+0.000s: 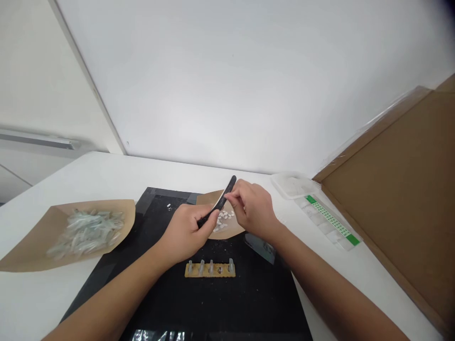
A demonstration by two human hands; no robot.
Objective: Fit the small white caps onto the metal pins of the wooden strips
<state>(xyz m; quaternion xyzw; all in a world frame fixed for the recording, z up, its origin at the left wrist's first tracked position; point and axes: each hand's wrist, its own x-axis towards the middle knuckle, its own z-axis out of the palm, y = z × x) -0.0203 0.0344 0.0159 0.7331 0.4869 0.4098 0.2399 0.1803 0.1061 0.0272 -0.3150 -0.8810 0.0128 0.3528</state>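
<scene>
My left hand [186, 232] is closed around the lower part of a slim black tool [230, 185], which slants up to the right and has a pale strip along one side. The fingertips of my right hand [250, 206] are pinched together at the tool's side; anything between them is too small to make out. Beneath the hands, a brown paper tray [204, 199] holds small white pieces [223, 215]. Nearer to me, a yellow strip [206, 273] with several translucent upright pieces lies on a black mat [213, 308].
At the left, a brown paper tray [39, 232] holds a pile of translucent pieces [90, 229]. A clear tray [291, 184] and a clear case with a green-and-white label [332, 220] lie at the right, beside a cardboard box [401, 189]. A white wall [227, 85] stands behind.
</scene>
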